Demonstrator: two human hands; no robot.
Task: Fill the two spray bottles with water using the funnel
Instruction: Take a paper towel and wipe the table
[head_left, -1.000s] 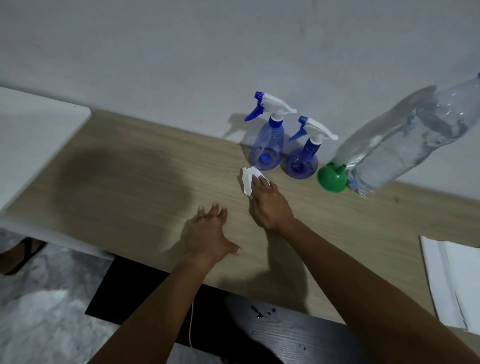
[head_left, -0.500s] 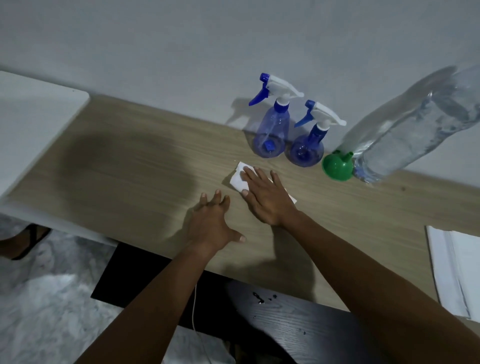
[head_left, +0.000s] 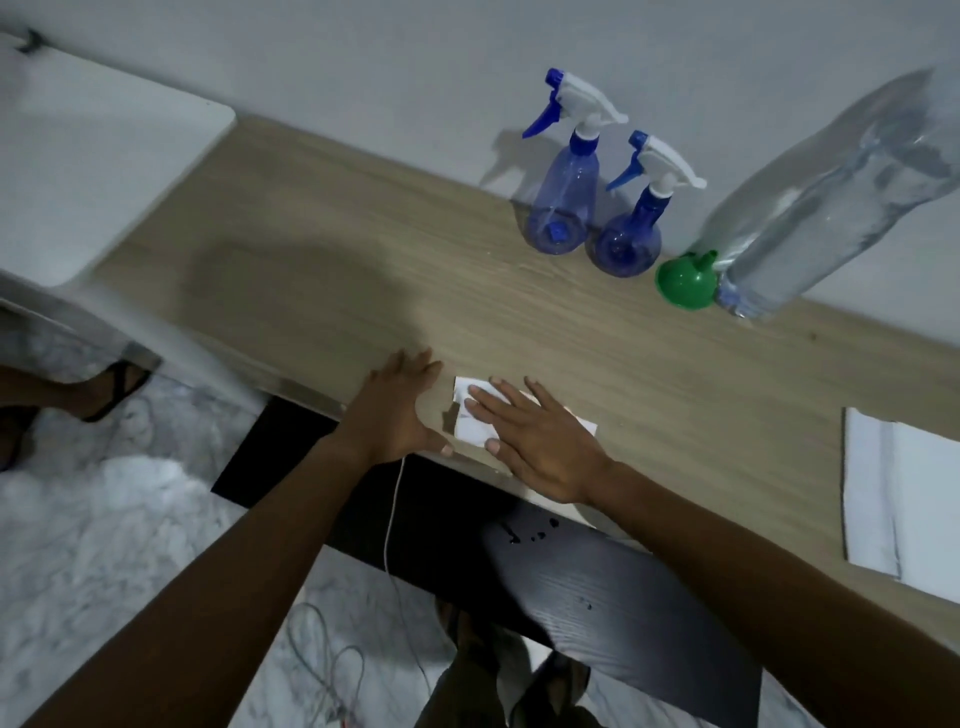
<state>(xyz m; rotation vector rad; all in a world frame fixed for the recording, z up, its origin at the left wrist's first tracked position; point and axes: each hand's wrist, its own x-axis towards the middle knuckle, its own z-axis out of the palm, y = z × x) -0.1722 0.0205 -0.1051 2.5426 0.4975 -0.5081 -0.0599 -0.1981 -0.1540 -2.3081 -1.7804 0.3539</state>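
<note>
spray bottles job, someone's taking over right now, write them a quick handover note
Left hand: open, flat on the table near its front edge, holding nothing.
Right hand: open, pressing flat on a white tissue beside the left hand.
Things: left spray bottle and right spray bottle stand by the wall, trigger heads on. The green funnel lies on the table beside the base of the large water bottle.
Done: unclear; the fill levels cannot be read from here.
Left: check both levels; if low, unscrew the heads and fill through the funnel.
</note>
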